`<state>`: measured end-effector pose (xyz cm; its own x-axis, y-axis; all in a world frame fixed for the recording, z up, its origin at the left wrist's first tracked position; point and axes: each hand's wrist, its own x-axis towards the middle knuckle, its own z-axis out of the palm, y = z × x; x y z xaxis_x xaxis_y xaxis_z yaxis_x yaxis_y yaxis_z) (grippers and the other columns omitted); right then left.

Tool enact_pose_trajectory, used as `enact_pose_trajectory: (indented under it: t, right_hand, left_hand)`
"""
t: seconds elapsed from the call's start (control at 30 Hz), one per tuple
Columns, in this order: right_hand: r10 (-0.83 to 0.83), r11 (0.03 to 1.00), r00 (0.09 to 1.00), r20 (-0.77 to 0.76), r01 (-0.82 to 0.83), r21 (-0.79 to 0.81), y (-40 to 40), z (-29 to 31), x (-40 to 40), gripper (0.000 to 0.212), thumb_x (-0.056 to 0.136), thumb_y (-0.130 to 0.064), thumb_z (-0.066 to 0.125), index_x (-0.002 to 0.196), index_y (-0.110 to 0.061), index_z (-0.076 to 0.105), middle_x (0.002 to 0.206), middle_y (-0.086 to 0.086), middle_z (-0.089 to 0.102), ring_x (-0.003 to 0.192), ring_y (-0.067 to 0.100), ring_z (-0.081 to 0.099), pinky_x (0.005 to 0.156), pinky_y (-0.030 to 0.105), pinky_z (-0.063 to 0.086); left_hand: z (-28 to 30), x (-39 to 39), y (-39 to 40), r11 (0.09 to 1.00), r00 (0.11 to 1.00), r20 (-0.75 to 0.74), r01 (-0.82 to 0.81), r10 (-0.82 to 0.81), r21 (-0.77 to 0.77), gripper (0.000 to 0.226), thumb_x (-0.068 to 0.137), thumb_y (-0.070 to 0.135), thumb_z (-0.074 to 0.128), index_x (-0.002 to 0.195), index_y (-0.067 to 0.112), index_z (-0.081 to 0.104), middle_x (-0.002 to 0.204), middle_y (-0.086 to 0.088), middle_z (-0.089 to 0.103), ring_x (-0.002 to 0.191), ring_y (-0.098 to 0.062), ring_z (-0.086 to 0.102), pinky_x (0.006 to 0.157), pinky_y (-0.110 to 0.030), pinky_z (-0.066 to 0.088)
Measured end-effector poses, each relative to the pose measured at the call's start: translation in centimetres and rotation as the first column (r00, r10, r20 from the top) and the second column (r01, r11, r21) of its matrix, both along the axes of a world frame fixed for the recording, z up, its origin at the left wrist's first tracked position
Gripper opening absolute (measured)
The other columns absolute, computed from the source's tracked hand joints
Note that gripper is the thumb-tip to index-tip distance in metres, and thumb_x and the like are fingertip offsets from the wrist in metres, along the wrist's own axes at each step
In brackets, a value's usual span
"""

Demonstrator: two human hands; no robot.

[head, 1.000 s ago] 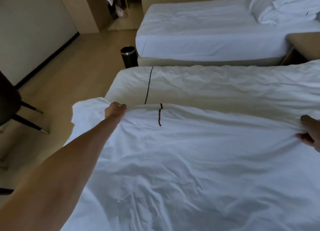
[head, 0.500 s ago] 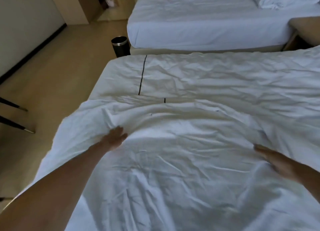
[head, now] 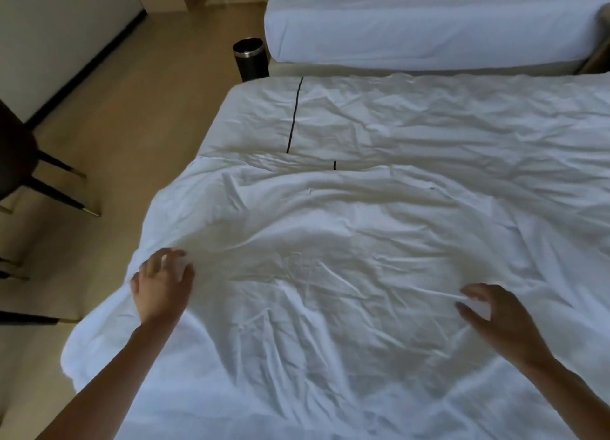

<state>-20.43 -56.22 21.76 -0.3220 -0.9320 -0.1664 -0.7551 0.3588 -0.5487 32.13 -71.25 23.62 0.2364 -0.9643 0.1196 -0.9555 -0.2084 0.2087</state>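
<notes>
While the white duvet [head: 330,274] is lying rumpled beneath and ahead of the fingertips, the left hand [head: 163,286] and right hand [head: 495,311] are spreading loose, unclenched fingers over it, grasping nothing. Smoothing appears to be underway, and the next move is calling for flat palms sweeping outward.

A single wide-angle camera, worn on the person's head, is looking forward and steeply down, sitting close above the near end of a rumpled white fabric duvet [head: 330,274]. Both forearms are entering from the bottom edge, with the left hand [head: 163,287] and right hand [head: 491,311] over the duvet. Beyond the duvet, the view is taking in a black cylindrical bin with a metal rim [head: 251,58] and a second white-sheeted bed [head: 429,27]. Left of the duvet, it is taking in the tan floor [head: 132,142].
</notes>
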Motion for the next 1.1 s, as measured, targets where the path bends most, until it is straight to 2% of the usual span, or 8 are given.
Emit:
enact_pose_trajectory:
  t: [0.13, 0.23, 0.37, 0.5, 0.67, 0.77, 0.9, 1.1]
  right_hand:
    - [0.539, 0.838, 0.822, -0.182, -0.545, 0.019, 1.6, -0.6, 8.7, 0.072, 0.068, -0.085, 0.054, 0.119, -0.035, 0.055, 0.112, -0.015, 0.060, 0.097, 0.010, 0.059, 0.076, 0.034, 0.051]
    - [0.722, 0.690, 0.674, -0.153, -0.690, 0.219, 3.2, -2.4, 15.2, 0.091, 0.052, -0.089, 0.054, 0.121, -0.029, 0.054, 0.111, -0.014, 0.061, 0.091, 0.011, 0.060, 0.070, 0.032, 0.052]
    - [0.747, 0.645, 0.656, -0.109, -0.675, 0.358, 3.3, -5.6, 17.8, 0.068, 0.039, -0.055, 0.087, 0.084, -0.031, 0.043, 0.077, -0.013, 0.058, 0.068, 0.011, 0.062, 0.058, 0.023, 0.046]
    - [0.719, 0.595, 0.677, 0.158, -0.717, 0.364, 1.5, -3.6, 18.0, 0.023, 0.075, -0.025, 0.066, 0.074, -0.019, 0.044, 0.077, -0.004, 0.052, 0.077, 0.016, 0.054, 0.067, 0.027, 0.033]
    - [0.665, 0.616, 0.695, 0.275, -0.718, 0.326, 4.8, -1.5, 18.2, 0.008, 0.081, -0.049, 0.055, 0.085, -0.041, 0.053, 0.086, -0.016, 0.055, 0.073, -0.006, 0.058, 0.075, 0.021, 0.048]
    - [0.605, 0.542, 0.677, 0.419, -0.736, 0.406, -0.9, -1.7, 16.4, 0.009, 0.088, -0.032, 0.068, 0.094, -0.025, 0.070, 0.077, -0.013, 0.068, 0.070, -0.007, 0.064, 0.073, 0.019, 0.050]
    - [0.250, 0.947, 0.926, 0.281, -0.295, 0.129, -14.6, 0.0, 11.8, 0.017, 0.095, -0.024, 0.061, 0.081, -0.019, 0.069, 0.079, -0.002, 0.074, 0.074, 0.014, 0.069, 0.069, 0.025, 0.045]
    - [0.242, 0.961, 0.951, -0.191, -0.262, -0.085, -26.8, -2.3, 13.8, 0.047, 0.103, -0.037, 0.042, 0.147, -0.020, 0.042, 0.154, 0.006, 0.041, 0.142, 0.028, 0.036, 0.112, 0.046, 0.032]
  left_hand:
    - [-0.5, 5.6, 1.6, 0.880, 0.907, -0.035, -0.397, 0.420, 0.262, 0.085, 0.084, 0.069, 0.052, 0.150, 0.023, 0.024, 0.148, -0.025, 0.035, 0.137, -0.045, 0.031, 0.111, -0.059, 0.021]
    - [-1.9, 8.0, 1.8, 0.807, 0.875, -0.125, -0.365, 0.467, 0.464, 0.083, 0.089, 0.069, 0.043, 0.150, 0.015, 0.026, 0.147, -0.024, 0.041, 0.134, -0.044, 0.039, 0.110, -0.057, 0.028]
    - [-2.4, 8.3, 2.3, 0.873, 0.945, -0.135, -0.213, 0.298, 0.439, 0.050, 0.096, 0.057, 0.040, 0.119, 0.014, 0.049, 0.109, -0.026, 0.061, 0.097, -0.044, 0.059, 0.082, -0.047, 0.049]
    - [-0.9, 10.1, 3.2, 0.961, 0.982, 0.165, -0.134, 0.095, 0.243, 0.043, 0.098, 0.053, 0.033, 0.116, 0.020, 0.053, 0.089, -0.025, 0.067, 0.080, -0.047, 0.064, 0.068, -0.046, 0.048]
    - [-1.9, 12.9, 7.5, 0.892, 0.956, 0.205, -0.273, 0.210, 0.360, 0.052, 0.095, 0.060, 0.024, 0.127, 0.030, 0.051, 0.102, -0.020, 0.068, 0.092, -0.043, 0.063, 0.078, -0.048, 0.044]
    - [-0.7, 12.1, 4.1, 0.877, 0.947, 0.091, -0.319, 0.307, 0.359, 0.031, 0.094, 0.035, 0.043, 0.121, 0.025, 0.054, 0.120, -0.017, 0.059, 0.107, -0.041, 0.056, 0.089, -0.053, 0.040]
    - [1.6, 6.8, -7.5, 0.981, 0.984, -0.027, -0.179, 0.177, -0.073, 0.039, 0.081, 0.019, 0.048, 0.118, 0.013, 0.057, 0.118, -0.021, 0.050, 0.111, -0.040, 0.049, 0.097, -0.055, 0.037]
    - [-1.7, -7.7, -18.7, 0.880, 0.887, 0.086, 0.462, -0.454, -0.113, 0.048, 0.095, 0.037, 0.033, 0.137, 0.028, 0.054, 0.143, -0.004, 0.052, 0.132, -0.027, 0.048, 0.102, -0.046, 0.038]
